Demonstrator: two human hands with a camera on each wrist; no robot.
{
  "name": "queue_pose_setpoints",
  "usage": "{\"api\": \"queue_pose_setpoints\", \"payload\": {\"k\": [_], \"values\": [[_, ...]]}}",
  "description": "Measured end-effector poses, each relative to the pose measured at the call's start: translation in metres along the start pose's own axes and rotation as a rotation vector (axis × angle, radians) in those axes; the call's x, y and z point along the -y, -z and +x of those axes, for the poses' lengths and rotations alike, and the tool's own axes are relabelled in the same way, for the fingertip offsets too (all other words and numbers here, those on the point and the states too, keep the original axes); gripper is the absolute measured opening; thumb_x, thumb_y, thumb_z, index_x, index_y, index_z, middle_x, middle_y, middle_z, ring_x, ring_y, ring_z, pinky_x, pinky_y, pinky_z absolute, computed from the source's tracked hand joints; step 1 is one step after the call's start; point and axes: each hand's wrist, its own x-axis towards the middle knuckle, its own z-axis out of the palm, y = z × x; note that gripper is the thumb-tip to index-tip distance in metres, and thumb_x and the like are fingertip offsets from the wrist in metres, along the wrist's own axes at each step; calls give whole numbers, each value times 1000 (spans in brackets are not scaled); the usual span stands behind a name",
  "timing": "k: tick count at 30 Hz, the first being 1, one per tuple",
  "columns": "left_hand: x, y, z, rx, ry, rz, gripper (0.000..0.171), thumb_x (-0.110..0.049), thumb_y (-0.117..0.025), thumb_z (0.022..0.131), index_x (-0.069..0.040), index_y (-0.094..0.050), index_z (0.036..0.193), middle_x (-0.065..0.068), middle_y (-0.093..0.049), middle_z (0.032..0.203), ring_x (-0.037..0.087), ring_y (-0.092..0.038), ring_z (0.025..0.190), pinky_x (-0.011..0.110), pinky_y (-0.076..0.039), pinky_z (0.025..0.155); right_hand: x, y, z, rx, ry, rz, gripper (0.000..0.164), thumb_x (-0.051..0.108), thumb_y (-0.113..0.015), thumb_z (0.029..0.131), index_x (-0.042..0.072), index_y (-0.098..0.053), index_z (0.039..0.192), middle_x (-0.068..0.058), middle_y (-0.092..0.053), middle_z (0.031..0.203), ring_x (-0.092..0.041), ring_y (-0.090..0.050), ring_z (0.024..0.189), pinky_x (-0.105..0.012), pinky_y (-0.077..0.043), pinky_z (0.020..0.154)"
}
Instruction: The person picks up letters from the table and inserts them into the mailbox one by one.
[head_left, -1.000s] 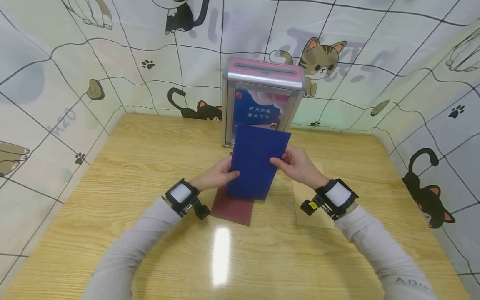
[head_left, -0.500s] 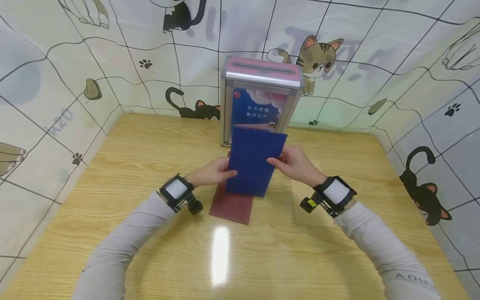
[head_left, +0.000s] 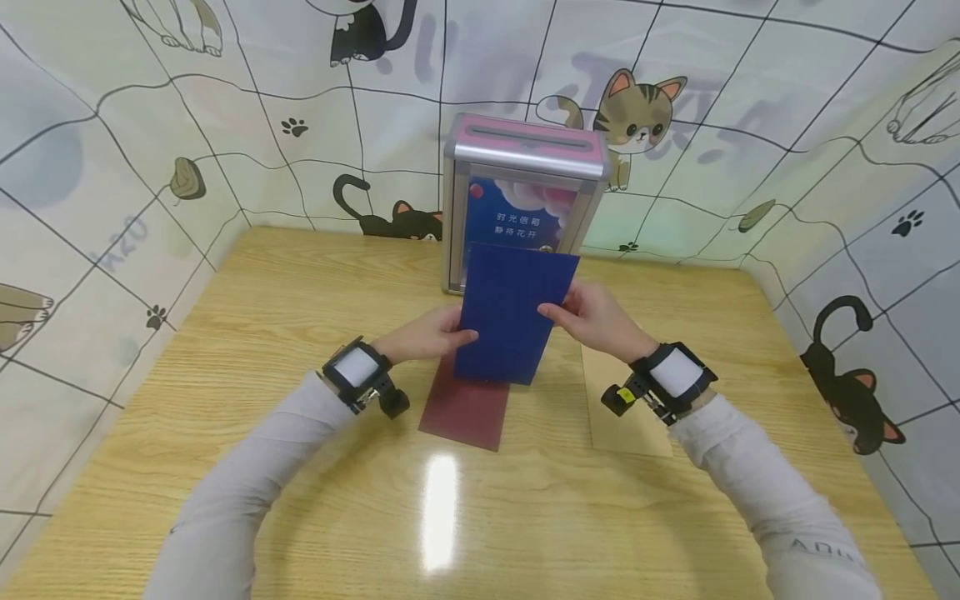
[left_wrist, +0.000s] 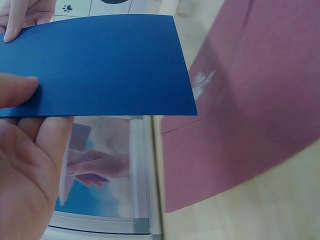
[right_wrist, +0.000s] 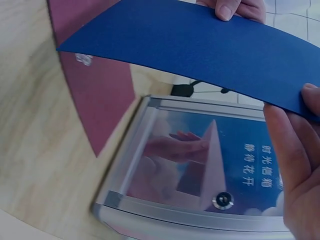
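Note:
A plain blue envelope (head_left: 513, 312) is held up above the table, tilted, its face toward the head camera. My left hand (head_left: 427, 333) pinches its left edge, thumb on the near face and fingers behind. The right hand (head_left: 600, 317) grips the opposite edge the same way, slightly higher. In the left wrist view, the envelope (left_wrist: 105, 65) bows slightly between both hands. Below it lies a maroon envelope (head_left: 465, 417), partly covered in the head view; its flap line and a whitish mark show in the left wrist view. The blue envelope's far side is hidden.
Behind the envelope stands a silver-framed letter box (head_left: 528, 158) with a pink slotted top, a printed front panel and a round lock. A beige sheet or envelope (head_left: 626, 425) lies on the wooden table (head_left: 337, 500), partly under the right wrist. Cat-patterned cloth surrounds the table.
Both hands have raised the blue envelope slightly, and its lower edge uncovers a little more of the maroon envelope. The grip has stayed about the same.

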Motion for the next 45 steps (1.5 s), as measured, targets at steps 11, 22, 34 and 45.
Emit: {"api": "queue_pose_setpoints", "payload": {"k": [11,22,34,45], "values": [[-27,33,19,-94,-31,152,33,1,-46,91,6,-43,124,-1,-38,51,7,-32,42,21,-29,49,-7,30,32,-84,87,-67,25,1,-59,85,-5,-54,110,-8,-59,58,-7,-48,43,-20,-39,45],[-53,66,42,-137,-61,165,37,1,-45,92,5,-41,128,14,-64,85,11,-57,67,21,-44,67,4,64,62,-131,34,-172,26,10,-59,87,1,-55,111,-11,-58,58,-5,-47,44,-20,-35,44],[-86,88,61,-145,-52,186,45,1,-44,91,2,-34,135,15,-53,126,21,-56,110,27,-42,94,22,93,81,-164,-24,-178,33,12,-56,89,5,-51,121,-16,-67,92,1,-60,68,-15,-46,59],[-103,99,70,-172,-85,122,45,2,-42,92,-1,-34,136,13,-50,130,19,-54,113,25,-44,92,32,113,93,-203,-46,-212,36,17,-56,89,8,-50,123,0,-65,93,3,-60,65,-16,-46,58]]}}
